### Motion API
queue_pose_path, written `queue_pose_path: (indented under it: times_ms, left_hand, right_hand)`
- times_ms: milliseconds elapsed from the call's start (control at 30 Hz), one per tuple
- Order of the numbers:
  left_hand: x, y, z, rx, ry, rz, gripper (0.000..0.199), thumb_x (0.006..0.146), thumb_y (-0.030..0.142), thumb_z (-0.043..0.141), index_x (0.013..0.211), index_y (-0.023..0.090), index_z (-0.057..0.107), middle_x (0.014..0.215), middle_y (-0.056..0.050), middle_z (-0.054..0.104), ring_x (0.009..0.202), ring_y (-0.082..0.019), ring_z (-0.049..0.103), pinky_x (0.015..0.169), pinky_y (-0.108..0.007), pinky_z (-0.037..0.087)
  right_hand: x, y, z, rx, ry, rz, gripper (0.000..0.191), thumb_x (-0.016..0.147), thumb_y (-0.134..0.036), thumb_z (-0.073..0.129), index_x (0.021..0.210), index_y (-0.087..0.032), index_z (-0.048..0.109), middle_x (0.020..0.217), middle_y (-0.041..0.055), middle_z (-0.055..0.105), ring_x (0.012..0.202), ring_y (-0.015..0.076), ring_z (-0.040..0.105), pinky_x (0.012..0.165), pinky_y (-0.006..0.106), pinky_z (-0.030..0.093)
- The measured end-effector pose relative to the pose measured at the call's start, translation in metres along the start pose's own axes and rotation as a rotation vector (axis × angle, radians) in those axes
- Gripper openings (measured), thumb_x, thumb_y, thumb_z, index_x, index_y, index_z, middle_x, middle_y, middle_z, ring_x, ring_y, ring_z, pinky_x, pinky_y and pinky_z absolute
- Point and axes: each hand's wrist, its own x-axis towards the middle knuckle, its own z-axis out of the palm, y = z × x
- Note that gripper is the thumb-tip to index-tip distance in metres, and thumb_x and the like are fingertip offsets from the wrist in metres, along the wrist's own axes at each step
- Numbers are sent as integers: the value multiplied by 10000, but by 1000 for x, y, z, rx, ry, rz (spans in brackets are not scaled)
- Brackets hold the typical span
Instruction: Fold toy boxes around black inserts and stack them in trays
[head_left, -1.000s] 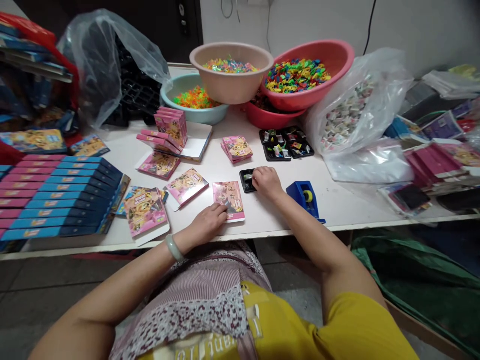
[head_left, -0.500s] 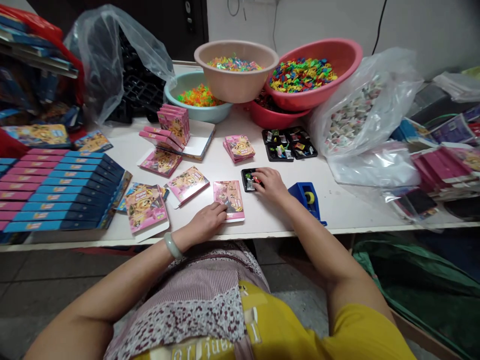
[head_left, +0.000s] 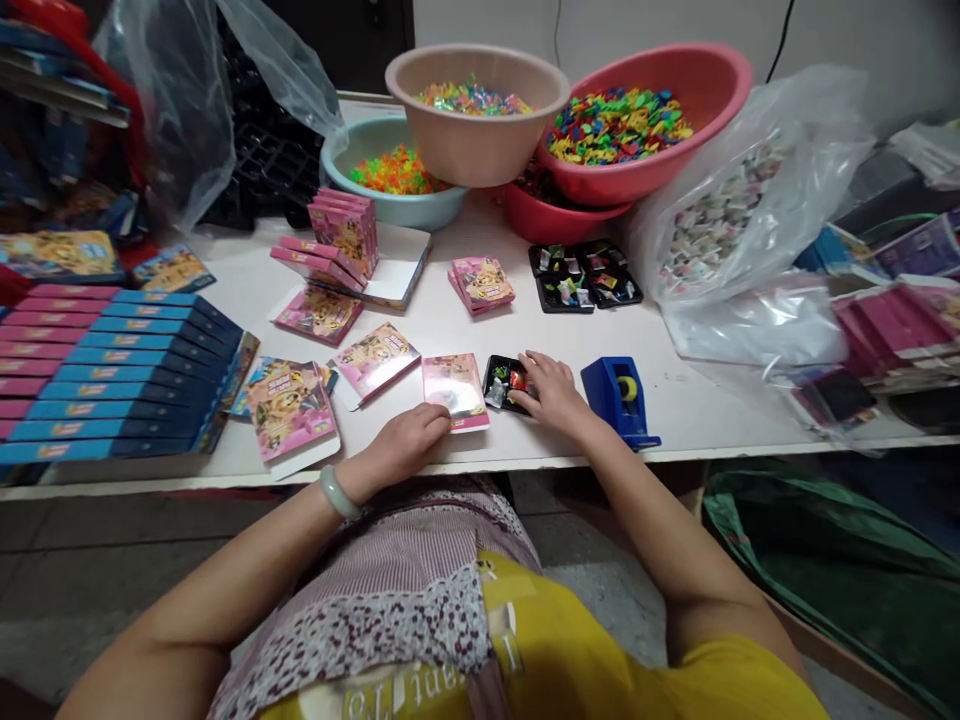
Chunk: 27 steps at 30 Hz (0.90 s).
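My left hand (head_left: 411,438) is closed at the lower left corner of a flat pink picture box (head_left: 455,385), thumb and fingers at its edge. The box's front shines with glare. Just right of it, my right hand (head_left: 556,392) grips the right side of a small black compartment tray (head_left: 498,381). Small wrapped pieces in green, silver and red sit in the tray; my fingers hide part of it. More pink boxes (head_left: 376,362) lie to the left. Two filled black trays (head_left: 564,279) stand farther back, beside a small stack of pink boxes (head_left: 481,284).
A blue tape dispenser (head_left: 616,405) stands right of my right hand. At the back are a beige basin (head_left: 480,150), a light blue basin (head_left: 420,208) and red basins (head_left: 645,180). A clear bag of small packets (head_left: 720,225) lies right; rows of blue boxes (head_left: 142,370) fill the left.
My right hand has drawn the black tray nearer the table's front edge, and more of its contents show. My left hand remains at the pink box, which now catches glare. The view has shifted slightly.
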Motion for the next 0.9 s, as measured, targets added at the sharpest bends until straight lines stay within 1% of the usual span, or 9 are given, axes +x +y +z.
queue_pose_path:
  times_ms: [67,133,267,400,533,633,733,833,900]
  left_hand:
    - [2,1,-3,-40,55,14,175,949,108,418,1001,149,580,1028,-117,653,931,-199,623,782,-328,537]
    - [7,2,-7,-84,97,31,160,950,121,420,997,154,569,1015,-110,657,926,-190,627,785,-322,531]
    - [22,7,-10,-174,89,67,138,939,135,422,916,157,556,886,-76,642,803,-163,603,703,-284,502]
    - [35,9,-6,-277,30,4,132,915,135,436,866,161,556,811,-40,609,735,-138,565,669,-256,470]
    - [43,7,-2,-404,87,-100,115,924,194,476,860,164,567,818,-30,623,742,-130,564,676,-256,461]
    - [44,4,-4,-464,115,-115,117,925,219,500,866,164,585,835,-31,640,748,-126,568,676,-255,459]
    - [44,2,-8,-540,142,-161,122,912,252,540,858,161,602,835,-29,645,732,-119,572,646,-238,453]
    - [47,-1,-10,-603,187,-270,153,900,293,570,838,158,607,821,-29,641,722,-119,573,627,-230,448]
    - [51,-4,-9,-629,228,-318,169,894,306,573,815,158,597,848,-38,649,737,-124,578,637,-235,452]
  right_hand:
    - [-11,-6,3,-8,19,-136,569,899,-472,565,1402,-216,503,1525,150,417,1447,346,293,1142,569,252]
    - [-16,-9,6,-22,-2,-219,503,867,-444,620,1337,-270,571,1530,105,414,1466,362,236,1148,589,222]
    - [-12,-9,14,-27,-17,-178,467,857,-412,638,1309,-303,605,1544,85,390,1470,403,196,1131,643,204]
    - [-5,-6,17,-17,-10,-175,463,861,-414,632,1315,-324,613,1531,78,406,1453,395,230,1118,628,238]
    - [-2,-2,9,-52,-37,-204,458,866,-448,619,1317,-370,611,1591,45,315,1464,412,186,1121,660,201]
    - [3,0,4,-70,-89,-208,476,883,-460,593,1356,-416,564,1615,20,265,1471,443,135,1112,712,146]
    - [8,2,5,-59,-104,-182,485,902,-421,572,1386,-408,537,1588,48,319,1432,427,235,1101,676,213]
    - [7,3,9,-24,-50,-179,462,895,-380,590,1357,-384,576,1548,59,378,1373,369,329,1082,582,303]
    - [-2,3,8,13,-20,-190,465,884,-374,611,1348,-387,582,1542,53,383,1359,338,348,1077,548,324]
